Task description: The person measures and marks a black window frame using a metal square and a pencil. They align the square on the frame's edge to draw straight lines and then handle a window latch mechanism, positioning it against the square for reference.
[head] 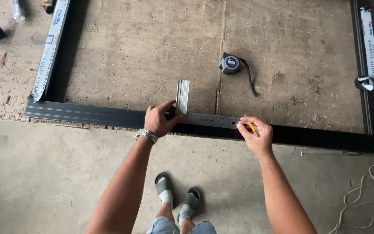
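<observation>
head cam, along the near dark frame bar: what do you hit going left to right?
Wrapped side bar's lower end → left hand → short ribbed silver piece → steel ruler → right hand with pencil → right side bar.

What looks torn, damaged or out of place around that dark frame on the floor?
The protective film on the right dark aluminium rail is torn and curled into a crumpled flap. The worn board beneath is cracked and scuffed. A loose pale cord tangles on the concrete floor.
</observation>
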